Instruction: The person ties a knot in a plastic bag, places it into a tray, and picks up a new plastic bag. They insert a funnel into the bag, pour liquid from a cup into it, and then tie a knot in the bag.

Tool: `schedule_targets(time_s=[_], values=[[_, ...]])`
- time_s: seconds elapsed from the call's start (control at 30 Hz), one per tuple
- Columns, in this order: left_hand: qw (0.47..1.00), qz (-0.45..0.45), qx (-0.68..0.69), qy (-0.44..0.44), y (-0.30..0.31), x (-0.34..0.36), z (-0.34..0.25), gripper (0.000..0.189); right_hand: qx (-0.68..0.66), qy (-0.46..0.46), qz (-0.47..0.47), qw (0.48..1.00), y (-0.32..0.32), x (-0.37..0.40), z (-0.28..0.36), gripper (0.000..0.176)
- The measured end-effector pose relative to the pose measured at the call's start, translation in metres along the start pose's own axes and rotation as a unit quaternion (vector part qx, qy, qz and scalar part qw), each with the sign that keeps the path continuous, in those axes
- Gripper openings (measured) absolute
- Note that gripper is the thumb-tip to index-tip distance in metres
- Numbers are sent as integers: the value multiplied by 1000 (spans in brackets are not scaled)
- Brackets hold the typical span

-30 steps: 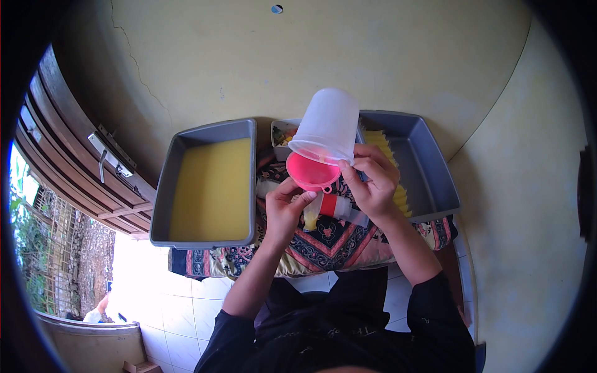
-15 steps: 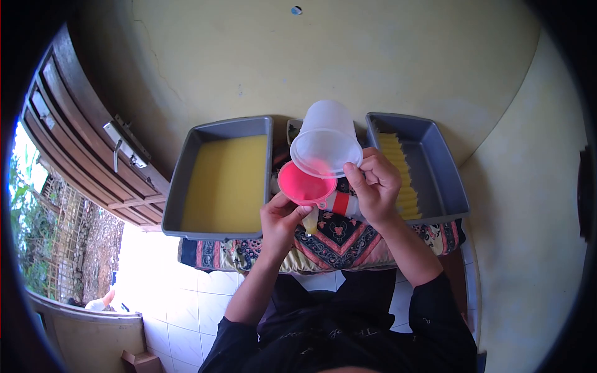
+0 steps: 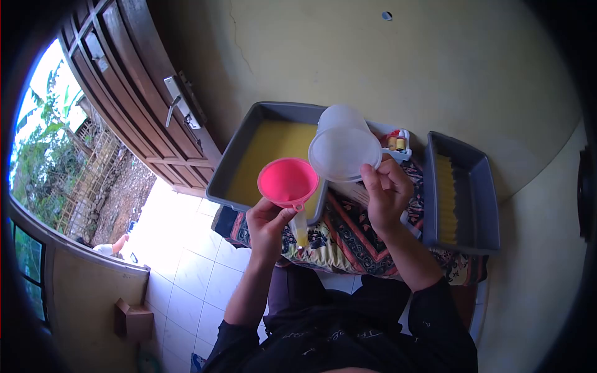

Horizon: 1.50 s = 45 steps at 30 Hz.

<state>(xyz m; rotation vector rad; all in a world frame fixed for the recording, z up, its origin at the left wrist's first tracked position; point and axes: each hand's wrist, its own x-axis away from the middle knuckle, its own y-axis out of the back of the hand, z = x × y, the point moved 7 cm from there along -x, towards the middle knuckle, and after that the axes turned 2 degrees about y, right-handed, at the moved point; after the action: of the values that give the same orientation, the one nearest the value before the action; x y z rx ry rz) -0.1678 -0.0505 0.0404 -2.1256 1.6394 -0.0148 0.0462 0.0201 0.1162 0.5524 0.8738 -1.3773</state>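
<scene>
My left hand pinches the pink funnel near its rim and neck. Below the funnel hangs a small clear tube with yellow liquid in it. My right hand grips the rim of a translucent plastic cup, tilted with its mouth toward me. The cup is just right of the funnel, over the table. Behind them is a grey tray holding yellow liquid.
A second grey tray on the right holds a row of yellow filled tubes. Between the trays, a small white container holds little bottles. A patterned cloth covers the table. An open wooden door stands left; a cardboard box sits on the floor.
The cup has moved right, away from above the funnel, and is less tipped over it. The funnel has shifted left relative to the trays. The view has turned toward the door.
</scene>
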Motion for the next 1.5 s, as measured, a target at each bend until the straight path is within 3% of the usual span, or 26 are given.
schedule_targets(time_s=[0.17, 0.3, 0.37, 0.67, 0.8, 0.97, 1.1, 1.17, 1.27, 1.5], values=[[998, -53, -21, -34, 39, -16, -6, 18, 38, -24, 21, 999, -23, 4, -38, 20], [995, -81, -38, -32, 56, -25, 0, 18, 154, -37, 98, 983, -39, 12, -81, 20], [995, -81, -43, -28, 58, -29, 4, 18, 225, -18, 181, 957, -53, 15, -91, 16], [996, -79, -42, -4, 61, -39, 18, 19, 351, 29, 332, 875, -78, 33, -144, 9], [996, -83, -36, -2, 61, -41, 19, 19, 363, 29, 365, 857, -84, 38, -156, 8], [996, -80, -30, 0, 64, -41, 23, 20, 455, 66, 336, 822, -94, 24, -178, 8], [997, -80, -18, 0, 63, -42, 22, 20, 475, 31, 376, 795, -110, 24, -203, 9], [997, -79, -17, -1, 64, -43, 22, 20, 465, -26, 462, 755, -118, 35, -218, 12], [997, -79, -16, 1, 64, -44, 23, 20, 436, -56, 510, 740, -123, 51, -222, 12], [996, -81, -40, 1, 64, -45, 30, 23, 403, -12, 564, 721, -119, 56, -195, 14]])
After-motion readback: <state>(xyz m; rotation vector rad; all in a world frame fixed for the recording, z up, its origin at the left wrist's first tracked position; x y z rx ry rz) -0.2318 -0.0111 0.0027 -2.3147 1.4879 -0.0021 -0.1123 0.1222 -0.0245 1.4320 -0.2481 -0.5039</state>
